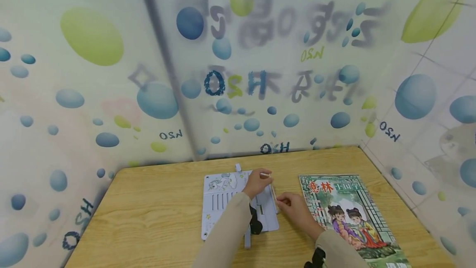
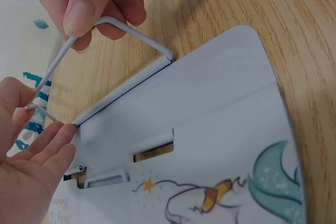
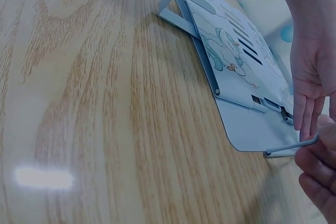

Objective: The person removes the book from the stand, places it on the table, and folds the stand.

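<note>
A pale book stand (image 1: 219, 214) with a unicorn print lies on the wooden table, slots down its middle. Along its right side, a white U-shaped wire bracket (image 2: 137, 38) is hinged at the edge and tilts outward from the panel. At the bracket's far bend, my left hand (image 1: 257, 183) pinches the wire between thumb and index finger, its other fingers extended. My right hand (image 1: 297, 212) pinches the nearer bend with thumb and fingers. In the right wrist view, much of the bracket (image 3: 291, 146) is hidden by the right fingers.
A magazine (image 1: 357, 218) with a drawn cover lies right of the stand, close to my right forearm. The stand's support legs (image 3: 178, 22) stick out past its edge. A patterned wall (image 1: 238, 127) rises behind the table (image 1: 148, 210).
</note>
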A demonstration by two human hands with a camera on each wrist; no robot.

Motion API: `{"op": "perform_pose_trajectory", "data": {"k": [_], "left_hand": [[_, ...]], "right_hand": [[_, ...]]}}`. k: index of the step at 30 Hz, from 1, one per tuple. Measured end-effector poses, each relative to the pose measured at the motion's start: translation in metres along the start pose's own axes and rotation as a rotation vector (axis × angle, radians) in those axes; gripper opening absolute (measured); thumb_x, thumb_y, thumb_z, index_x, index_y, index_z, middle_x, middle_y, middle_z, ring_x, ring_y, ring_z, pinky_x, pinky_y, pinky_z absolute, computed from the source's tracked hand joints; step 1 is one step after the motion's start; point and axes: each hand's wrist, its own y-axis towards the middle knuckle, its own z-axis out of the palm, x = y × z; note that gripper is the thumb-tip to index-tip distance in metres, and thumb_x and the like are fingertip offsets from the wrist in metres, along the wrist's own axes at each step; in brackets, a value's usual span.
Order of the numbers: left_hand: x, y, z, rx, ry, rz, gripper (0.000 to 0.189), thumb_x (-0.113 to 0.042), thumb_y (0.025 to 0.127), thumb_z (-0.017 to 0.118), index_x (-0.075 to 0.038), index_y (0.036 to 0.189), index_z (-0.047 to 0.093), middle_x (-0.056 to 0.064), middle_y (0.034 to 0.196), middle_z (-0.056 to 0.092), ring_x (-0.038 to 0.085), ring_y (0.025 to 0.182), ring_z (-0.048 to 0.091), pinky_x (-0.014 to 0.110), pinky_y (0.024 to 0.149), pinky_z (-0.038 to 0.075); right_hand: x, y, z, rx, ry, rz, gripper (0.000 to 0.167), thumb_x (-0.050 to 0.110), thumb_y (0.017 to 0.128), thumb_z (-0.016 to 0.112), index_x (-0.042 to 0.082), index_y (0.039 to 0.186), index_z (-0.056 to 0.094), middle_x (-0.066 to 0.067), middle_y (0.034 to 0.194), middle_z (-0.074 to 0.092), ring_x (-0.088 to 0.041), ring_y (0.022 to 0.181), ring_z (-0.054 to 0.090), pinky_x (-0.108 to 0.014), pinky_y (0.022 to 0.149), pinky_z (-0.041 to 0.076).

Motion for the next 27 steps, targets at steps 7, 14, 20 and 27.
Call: {"op": "perform_pose_trajectory", "data": {"k": [7, 14, 20, 27], "left_hand": [[0.002, -0.002, -0.005, -0.027, 0.009, 0.006, 0.028, -0.007, 0.086, 0.062, 0.002, 0.112, 0.059, 0.014, 0.11, 0.059, 0.029, 0.1, 0.056, 0.038, 0.076, 0.05], [0.002, -0.003, -0.011, -0.032, 0.018, 0.044, 0.027, -0.004, 0.083, 0.064, 0.005, 0.109, 0.063, 0.014, 0.096, 0.064, 0.024, 0.088, 0.06, 0.033, 0.071, 0.05], [0.002, -0.005, -0.014, -0.028, -0.014, -0.003, 0.029, -0.003, 0.082, 0.065, 0.005, 0.11, 0.063, 0.012, 0.087, 0.066, 0.018, 0.075, 0.061, 0.029, 0.064, 0.052], [-0.001, -0.007, -0.016, -0.039, 0.035, 0.0, 0.026, -0.002, 0.082, 0.066, 0.003, 0.108, 0.064, 0.01, 0.084, 0.066, 0.015, 0.071, 0.059, 0.028, 0.062, 0.05]], "right_hand": [[0.006, 0.003, 0.004, 0.01, -0.041, 0.011, 0.007, 0.007, 0.078, 0.071, 0.002, 0.08, 0.067, 0.003, 0.069, 0.062, -0.005, 0.061, 0.054, -0.021, 0.054, 0.046], [0.007, 0.002, 0.005, 0.052, -0.023, 0.033, 0.006, 0.007, 0.081, 0.069, 0.002, 0.082, 0.067, 0.003, 0.072, 0.063, -0.007, 0.064, 0.055, -0.022, 0.056, 0.047], [0.006, 0.001, 0.008, 0.029, -0.022, 0.021, 0.006, 0.008, 0.08, 0.07, 0.004, 0.076, 0.067, 0.004, 0.07, 0.062, -0.004, 0.061, 0.052, -0.021, 0.054, 0.045], [0.003, 0.0, 0.015, -0.026, -0.008, 0.026, 0.005, 0.005, 0.077, 0.072, 0.006, 0.074, 0.068, 0.004, 0.068, 0.062, -0.003, 0.059, 0.05, -0.021, 0.052, 0.044]]}}
